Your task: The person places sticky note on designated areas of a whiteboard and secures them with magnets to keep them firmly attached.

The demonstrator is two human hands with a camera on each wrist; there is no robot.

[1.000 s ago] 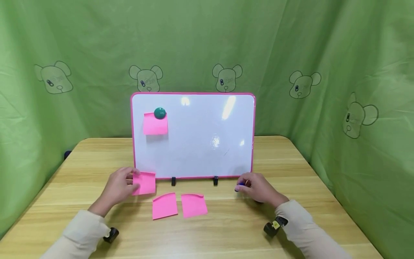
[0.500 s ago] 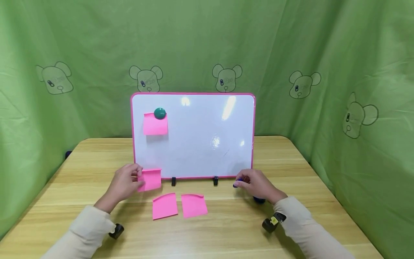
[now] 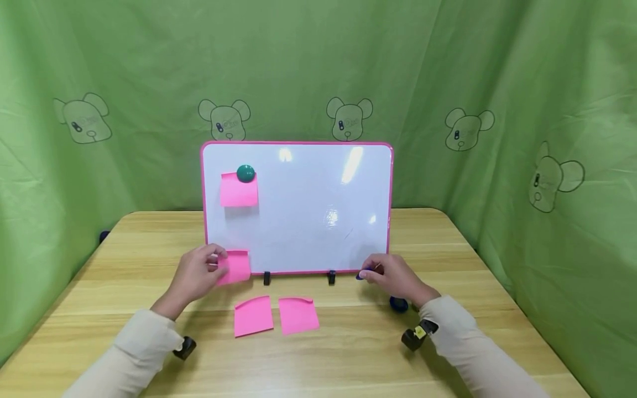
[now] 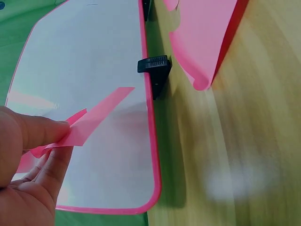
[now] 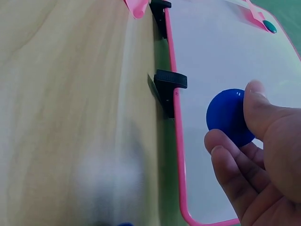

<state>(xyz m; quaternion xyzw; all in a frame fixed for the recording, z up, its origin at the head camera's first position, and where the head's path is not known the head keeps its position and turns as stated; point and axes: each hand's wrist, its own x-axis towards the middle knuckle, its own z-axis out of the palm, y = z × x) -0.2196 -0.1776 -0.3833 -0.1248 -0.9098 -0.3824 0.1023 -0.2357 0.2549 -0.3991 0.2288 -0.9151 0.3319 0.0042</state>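
Between thumb and fingers my left hand [image 3: 196, 272] pinches a pink sticky note [image 3: 236, 266] by its left edge, in front of the whiteboard's lower left corner. The left wrist view shows that note [image 4: 96, 117] bent, apart from the board. My right hand [image 3: 393, 273] holds a round blue magnet [image 5: 227, 115] by its rim, near the lower right corner of the whiteboard [image 3: 308, 221]. Higher on the board, a green magnet [image 3: 246, 173] holds another pink note [image 3: 239, 192] at its top edge.
Two pink notes [image 3: 254, 317] lie on the wooden table [image 3: 348, 354] before the board. Black feet [image 3: 332, 277] support the board's lower edge. A dark blue magnet [image 3: 398, 304] lies beneath my right wrist. A green curtain [image 3: 298, 66] hangs behind.
My left hand has moved the pink note up and to the right, toward the board. My right hand has risen slightly with the blue magnet, uncovering another magnet on the table.
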